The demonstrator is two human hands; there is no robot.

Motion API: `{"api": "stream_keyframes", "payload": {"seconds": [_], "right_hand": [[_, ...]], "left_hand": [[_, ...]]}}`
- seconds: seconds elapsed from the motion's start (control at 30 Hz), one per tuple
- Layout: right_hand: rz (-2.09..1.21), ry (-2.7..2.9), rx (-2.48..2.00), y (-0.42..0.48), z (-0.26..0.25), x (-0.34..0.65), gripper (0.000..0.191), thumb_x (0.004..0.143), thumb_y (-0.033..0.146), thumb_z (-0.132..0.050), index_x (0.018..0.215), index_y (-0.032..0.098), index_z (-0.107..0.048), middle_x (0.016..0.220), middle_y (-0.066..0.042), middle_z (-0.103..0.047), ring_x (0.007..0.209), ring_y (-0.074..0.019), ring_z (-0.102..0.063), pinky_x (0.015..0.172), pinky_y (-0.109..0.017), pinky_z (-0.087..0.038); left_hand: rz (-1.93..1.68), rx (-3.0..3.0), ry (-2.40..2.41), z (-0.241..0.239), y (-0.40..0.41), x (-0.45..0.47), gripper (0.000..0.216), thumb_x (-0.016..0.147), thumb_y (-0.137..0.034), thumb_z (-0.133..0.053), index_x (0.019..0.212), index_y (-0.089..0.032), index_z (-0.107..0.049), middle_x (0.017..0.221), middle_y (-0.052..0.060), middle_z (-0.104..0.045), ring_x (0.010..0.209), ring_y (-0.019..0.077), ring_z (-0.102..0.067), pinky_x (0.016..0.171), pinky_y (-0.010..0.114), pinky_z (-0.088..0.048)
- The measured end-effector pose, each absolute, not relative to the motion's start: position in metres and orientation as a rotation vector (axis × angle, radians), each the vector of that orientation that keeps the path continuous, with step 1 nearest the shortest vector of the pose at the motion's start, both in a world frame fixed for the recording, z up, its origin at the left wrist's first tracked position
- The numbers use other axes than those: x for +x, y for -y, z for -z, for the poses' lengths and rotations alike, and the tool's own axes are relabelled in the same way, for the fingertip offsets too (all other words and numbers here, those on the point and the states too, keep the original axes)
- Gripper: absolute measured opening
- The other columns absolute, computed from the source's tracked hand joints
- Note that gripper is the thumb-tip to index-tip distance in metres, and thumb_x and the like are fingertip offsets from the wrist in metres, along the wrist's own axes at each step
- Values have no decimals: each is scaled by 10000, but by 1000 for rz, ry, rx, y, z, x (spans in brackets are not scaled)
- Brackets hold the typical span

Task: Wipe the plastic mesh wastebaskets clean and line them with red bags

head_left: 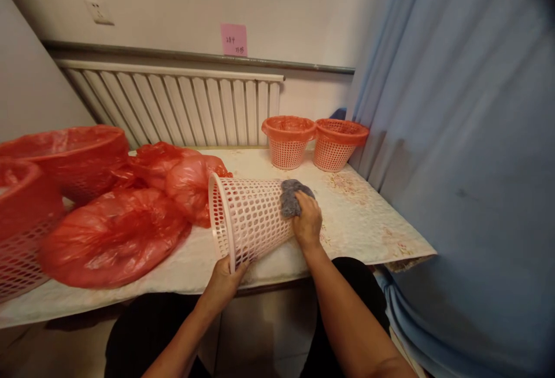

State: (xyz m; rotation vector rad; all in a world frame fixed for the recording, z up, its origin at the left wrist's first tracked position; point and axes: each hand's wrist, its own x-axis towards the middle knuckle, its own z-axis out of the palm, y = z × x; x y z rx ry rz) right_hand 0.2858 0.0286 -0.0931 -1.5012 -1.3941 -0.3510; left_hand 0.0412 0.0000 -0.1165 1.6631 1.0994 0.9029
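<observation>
A white plastic wastebasket with a lattice of holes lies on its side, its wide rim facing left. My left hand is closed on the lower part of that rim. In my right hand is a grey cloth, pressed against the wastebasket near its base end. The thumb side of the left hand shows; its other fingers are partly hidden.
Red plastic bags lie left of the wastebasket, beside larger red-lined baskets. Two small red-lined baskets stand at the back of the cloth-covered table. A radiator is behind, a blue curtain at right.
</observation>
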Motion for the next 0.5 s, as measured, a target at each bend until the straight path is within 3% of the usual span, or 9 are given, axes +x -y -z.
{"api": "stream_keyframes", "payload": {"seconds": [0.13,0.3,0.5], "right_hand": [[311,1248,-1578,-35,97,299,565,669,33,-428,1189,140,-622,1210,-112,-647,1132,-235,-546,1012,-410,-415],[349,1472,-1415,-12,84,254,607,665,42,-438,1233,186,-598,1306,-83,-596,1227,-247,-494,1020,-434,-382],[447,1762,-1035,18,75,199,417,823,169,-457,1212,230,-596,1297,-63,-611,1249,-230,-487,990,-414,-389]], "left_hand": [[-910,1653,-1064,112,0,42,370,793,-404,-582,1016,-135,-704,1006,104,-750,1002,267,-675,935,413,-522],[-932,1624,-1026,103,-1,48,377,781,-412,-598,1009,-129,-701,997,105,-749,971,273,-683,912,410,-533],[-1043,1618,-1016,96,-6,53,282,757,-371,-664,971,-195,-715,966,70,-756,984,268,-675,906,392,-529]]}}
